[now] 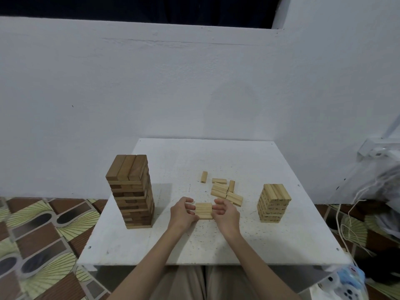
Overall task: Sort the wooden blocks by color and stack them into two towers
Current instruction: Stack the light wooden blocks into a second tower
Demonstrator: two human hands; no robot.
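A tall tower of dark brown blocks (132,191) stands at the left of the white board (281,241). A shorter tower of light blocks (273,203) stands at the right. Between my hands lies a flat row of three light blocks (203,210). My left hand (183,212) grips its left side with curled fingers, and my right hand (226,213) grips its right side. Behind them lies a loose pile of light blocks (225,191), and a single light block (203,177) lies apart at the back.
The board sits low on a patterned floor (43,234), close to a white wall (194,83). Plastic bags and white cords (355,204) crowd the right side. My legs show under the board's near edge.
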